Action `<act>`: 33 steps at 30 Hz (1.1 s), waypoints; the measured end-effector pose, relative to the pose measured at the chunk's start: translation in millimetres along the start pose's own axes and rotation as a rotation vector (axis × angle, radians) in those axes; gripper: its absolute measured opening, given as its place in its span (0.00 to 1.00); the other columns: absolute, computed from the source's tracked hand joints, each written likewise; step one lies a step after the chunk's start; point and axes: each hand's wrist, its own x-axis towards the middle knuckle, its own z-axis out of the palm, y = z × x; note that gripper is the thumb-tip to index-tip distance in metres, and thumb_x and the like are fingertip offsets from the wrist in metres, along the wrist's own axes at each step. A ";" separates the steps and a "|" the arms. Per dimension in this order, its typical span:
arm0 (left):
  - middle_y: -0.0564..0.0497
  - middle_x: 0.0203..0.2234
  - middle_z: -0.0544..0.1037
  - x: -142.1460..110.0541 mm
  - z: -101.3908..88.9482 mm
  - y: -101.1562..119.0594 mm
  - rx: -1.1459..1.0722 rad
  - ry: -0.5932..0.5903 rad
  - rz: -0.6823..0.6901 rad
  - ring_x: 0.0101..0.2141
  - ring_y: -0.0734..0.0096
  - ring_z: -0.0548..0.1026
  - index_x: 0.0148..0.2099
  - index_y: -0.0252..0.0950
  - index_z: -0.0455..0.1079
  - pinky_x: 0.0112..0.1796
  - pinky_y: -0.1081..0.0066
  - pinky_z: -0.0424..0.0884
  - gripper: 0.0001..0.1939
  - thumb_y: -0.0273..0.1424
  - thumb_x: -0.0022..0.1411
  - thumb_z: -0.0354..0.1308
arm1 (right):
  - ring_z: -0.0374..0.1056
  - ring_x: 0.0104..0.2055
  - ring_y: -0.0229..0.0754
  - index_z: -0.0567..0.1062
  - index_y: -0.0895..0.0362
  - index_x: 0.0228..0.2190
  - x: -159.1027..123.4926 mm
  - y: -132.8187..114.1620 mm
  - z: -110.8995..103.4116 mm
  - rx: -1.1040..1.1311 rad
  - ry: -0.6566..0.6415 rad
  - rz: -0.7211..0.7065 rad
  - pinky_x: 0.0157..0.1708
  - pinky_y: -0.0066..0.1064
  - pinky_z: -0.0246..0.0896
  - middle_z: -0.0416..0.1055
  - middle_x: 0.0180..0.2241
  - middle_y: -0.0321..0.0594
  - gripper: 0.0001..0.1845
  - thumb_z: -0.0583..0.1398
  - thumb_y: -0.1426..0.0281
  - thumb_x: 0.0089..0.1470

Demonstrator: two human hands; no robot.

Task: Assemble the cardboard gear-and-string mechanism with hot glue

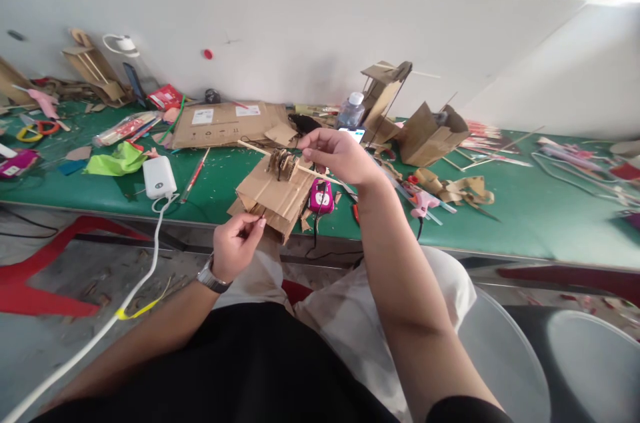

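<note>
We see a small cardboard box (263,184) at the near edge of a green worktop (543,210), between the left hand (236,246) and the right hand (337,155). The left hand, a metal watch (213,276) at its wrist, has thumb and forefinger pinched together at the box's near side; whatever lies between them is too small for us to name. The right hand arches above the box's far side, thumb and forefinger drawn close beside a layered cardboard wheel (283,165); we cannot tell whether the tips meet or grip anything. A pale wooden stick (253,148) shows on both sides of the wheel, passing just under the right hand. On that hand's near side rests a magenta case (321,196); well to its right lies a pink glue gun (424,202). Beyond the right hand we find a clear bottle (351,113). Left of the left hand, and farther from us, are a red pencil (196,174), a white device (160,178) on a cable and crumpled green paper (119,160)
</note>
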 end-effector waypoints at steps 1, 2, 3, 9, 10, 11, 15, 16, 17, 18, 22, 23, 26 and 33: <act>0.55 0.20 0.73 -0.8 0.4 -1.5 -0.006 0.004 -0.009 0.22 0.74 0.67 0.37 0.37 0.79 0.29 0.73 0.65 0.08 0.35 0.68 0.67 | 0.63 0.26 0.34 0.78 0.58 0.40 -0.4 0.8 -1.8 -0.001 0.008 0.004 0.24 0.27 0.57 0.76 0.30 0.35 0.16 0.72 0.62 0.55; 0.56 0.20 0.73 -2.0 0.9 -3.3 -0.014 0.010 -0.019 0.22 0.74 0.67 0.37 0.37 0.79 0.29 0.73 0.65 0.08 0.35 0.67 0.67 | 0.63 0.26 0.34 0.78 0.58 0.39 -1.0 1.3 -3.8 0.000 0.014 0.010 0.24 0.27 0.57 0.75 0.29 0.35 0.15 0.72 0.63 0.55; 0.56 0.20 0.72 -3.4 1.3 -5.2 -0.023 0.017 -0.028 0.22 0.74 0.67 0.37 0.37 0.79 0.28 0.73 0.64 0.08 0.35 0.66 0.68 | 0.63 0.26 0.34 0.78 0.58 0.39 -1.7 1.5 -5.7 0.000 0.018 0.019 0.24 0.27 0.57 0.75 0.29 0.34 0.15 0.72 0.63 0.55; 0.53 0.23 0.77 -16.0 2.7 -13.3 -0.111 0.048 -0.098 0.25 0.72 0.71 0.37 0.37 0.77 0.31 0.72 0.68 0.08 0.35 0.67 0.67 | 0.61 0.24 0.33 0.78 0.57 0.38 -7.7 -3.9 -13.5 0.006 0.012 0.041 0.23 0.28 0.55 0.74 0.28 0.33 0.13 0.72 0.65 0.54; 0.53 0.23 0.77 -18.2 3.1 -13.6 -0.130 0.046 -0.115 0.25 0.72 0.71 0.36 0.37 0.77 0.30 0.72 0.67 0.09 0.36 0.67 0.67 | 0.61 0.24 0.33 0.78 0.57 0.38 -8.7 -5.5 -14.2 0.013 0.014 0.035 0.23 0.28 0.55 0.74 0.28 0.34 0.12 0.72 0.65 0.55; 0.53 0.23 0.76 -20.4 3.9 -13.8 -0.149 0.040 -0.133 0.24 0.73 0.70 0.36 0.37 0.77 0.29 0.72 0.66 0.09 0.36 0.68 0.67 | 0.61 0.24 0.33 0.78 0.57 0.39 -9.7 -7.2 -14.8 0.017 0.019 0.030 0.23 0.28 0.55 0.74 0.28 0.34 0.12 0.72 0.66 0.56; 0.57 0.19 0.70 -29.4 8.5 -14.2 -0.242 -0.005 -0.222 0.20 0.76 0.64 0.36 0.37 0.75 0.24 0.74 0.61 0.13 0.41 0.69 0.65 | 0.61 0.24 0.32 0.78 0.56 0.40 -13.5 -13.7 -17.6 0.015 0.046 0.016 0.22 0.29 0.54 0.74 0.30 0.34 0.12 0.71 0.65 0.57; 0.58 0.18 0.68 -31.4 9.9 -14.4 -0.266 -0.016 -0.246 0.19 0.76 0.63 0.36 0.37 0.74 0.24 0.74 0.60 0.15 0.42 0.70 0.65 | 0.61 0.24 0.32 0.78 0.56 0.40 -14.5 -15.3 -18.3 0.014 0.051 0.013 0.22 0.29 0.54 0.74 0.31 0.34 0.12 0.72 0.65 0.57; 0.59 0.17 0.67 -33.2 11.2 -14.5 -0.288 -0.027 -0.268 0.19 0.77 0.62 0.35 0.37 0.73 0.23 0.74 0.60 0.16 0.44 0.70 0.65 | 0.61 0.24 0.32 0.78 0.56 0.40 -15.4 -16.9 -18.9 0.014 0.053 0.010 0.22 0.29 0.54 0.74 0.31 0.35 0.13 0.72 0.65 0.57; 0.60 0.16 0.65 -34.8 12.4 -14.6 -0.310 -0.038 -0.290 0.18 0.77 0.62 0.35 0.38 0.71 0.22 0.75 0.59 0.17 0.45 0.69 0.65 | 0.61 0.24 0.32 0.78 0.57 0.40 -16.4 -18.5 -19.3 0.013 0.054 0.008 0.22 0.29 0.54 0.75 0.31 0.35 0.13 0.72 0.65 0.57; 0.60 0.15 0.65 -38.0 16.9 -14.5 -0.382 -0.085 -0.366 0.16 0.78 0.61 0.33 0.38 0.68 0.21 0.76 0.58 0.20 0.48 0.68 0.65 | 0.62 0.25 0.32 0.77 0.57 0.39 -20.5 -24.6 -20.8 0.003 0.073 0.005 0.23 0.30 0.56 0.75 0.31 0.36 0.13 0.71 0.64 0.58; 0.60 0.15 0.65 -38.0 18.0 -14.8 -0.395 -0.096 -0.381 0.16 0.78 0.61 0.34 0.38 0.68 0.20 0.76 0.58 0.21 0.49 0.67 0.66 | 0.62 0.25 0.33 0.77 0.57 0.39 -21.5 -26.1 -21.4 0.003 0.080 0.005 0.23 0.30 0.56 0.76 0.31 0.36 0.13 0.71 0.64 0.58; 0.61 0.14 0.65 -36.7 21.7 -17.9 -0.424 -0.118 -0.412 0.16 0.78 0.62 0.34 0.38 0.68 0.21 0.77 0.59 0.21 0.50 0.66 0.67 | 0.62 0.26 0.33 0.77 0.56 0.40 -24.5 -30.2 -24.3 0.010 0.099 0.000 0.23 0.30 0.57 0.77 0.32 0.37 0.14 0.72 0.62 0.57; 0.61 0.15 0.65 -35.5 28.3 -27.5 -0.456 -0.131 -0.435 0.17 0.77 0.63 0.35 0.38 0.68 0.21 0.76 0.60 0.22 0.51 0.65 0.67 | 0.58 0.23 0.33 0.79 0.56 0.40 -32.8 -39.2 -31.1 0.005 0.081 -0.016 0.21 0.30 0.50 0.69 0.24 0.31 0.12 0.72 0.63 0.59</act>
